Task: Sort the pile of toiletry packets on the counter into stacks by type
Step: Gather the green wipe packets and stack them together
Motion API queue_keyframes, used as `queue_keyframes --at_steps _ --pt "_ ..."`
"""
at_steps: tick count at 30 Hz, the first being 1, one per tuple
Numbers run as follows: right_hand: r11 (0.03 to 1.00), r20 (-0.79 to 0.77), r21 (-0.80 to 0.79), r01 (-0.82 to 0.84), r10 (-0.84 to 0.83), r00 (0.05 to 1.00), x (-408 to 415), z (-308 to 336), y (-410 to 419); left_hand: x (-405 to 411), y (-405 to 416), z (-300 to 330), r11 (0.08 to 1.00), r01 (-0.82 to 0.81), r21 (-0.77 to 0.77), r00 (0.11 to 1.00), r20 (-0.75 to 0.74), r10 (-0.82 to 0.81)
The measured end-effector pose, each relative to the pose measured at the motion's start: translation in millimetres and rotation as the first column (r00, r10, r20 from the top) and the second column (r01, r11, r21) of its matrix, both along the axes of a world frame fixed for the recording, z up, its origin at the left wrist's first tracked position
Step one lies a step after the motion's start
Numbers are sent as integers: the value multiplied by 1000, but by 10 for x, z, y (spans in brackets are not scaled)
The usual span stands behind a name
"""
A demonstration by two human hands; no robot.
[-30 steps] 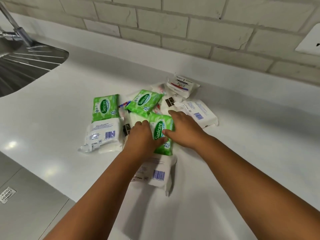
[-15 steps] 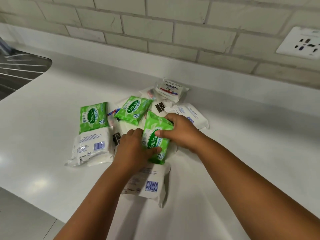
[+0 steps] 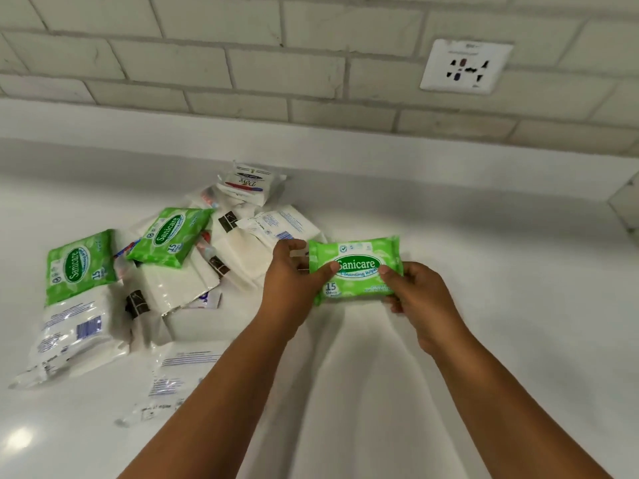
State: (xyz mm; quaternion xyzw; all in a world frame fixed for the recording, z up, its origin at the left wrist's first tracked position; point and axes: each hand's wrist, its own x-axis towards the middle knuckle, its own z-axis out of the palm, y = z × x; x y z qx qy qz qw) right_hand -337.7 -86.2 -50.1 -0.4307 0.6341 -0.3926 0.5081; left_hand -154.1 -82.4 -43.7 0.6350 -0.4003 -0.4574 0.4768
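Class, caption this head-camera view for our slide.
Both hands, left hand and right hand, hold a green Sanicare wipes packet beside the unsorted pile.

White counter (image 3: 484,340) under scattered packet pile (image 3: 179,271)

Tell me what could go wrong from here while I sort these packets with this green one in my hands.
1. The pile is loose and overlapping; pulling a white packet from underneath could send the green packet resting on top sliding.
2. The clear-wrapped packet lies near the counter front edge and could get knocked off by your left forearm.
3. The held Sanicare packet, gripped by left hand and right hand, needs a spot clear of the pile, or stacks may mix.
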Motion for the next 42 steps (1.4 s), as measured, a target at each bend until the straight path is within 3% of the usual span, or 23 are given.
queue_keyframes --at_steps 5,8,14,19,23,28,36,42 --pt "990 -440 -127 54 -105 892 -576 -112 94 -641 -129 -176 989 141 33 978 147 -145" --pt "988 -531 -131 75 -134 837 -840 -162 137 -923 -150 -242 979 203 30 964 171 -205" --pt "979 -607 -186 79 -178 774 -1288 -211 142 -1349 -198 -277 968 251 15 921 304 -244" --pt "989 -632 -134 61 -133 763 -1452 -213 77 -1485 -263 -268 973 229 35 882 416 -222" --pt "985 -673 -172 -18 -104 732 -1453 -98 -54 -1478 -311 -210 977 212 9 849 493 -189" --pt "952 -666 -220 -211 12 746 -1084 157 -309 -1328 -310 23 992 127 -22 869 485 -101" --pt "832 -626 -180 -525 315 713 -29 479 -467 -196 -120 481 974 -196 -116 885 406 226" --pt "774 -602 -171 -610 408 687 994 611 -638 1065 -78 565 914 -374 -157 823 397 405"
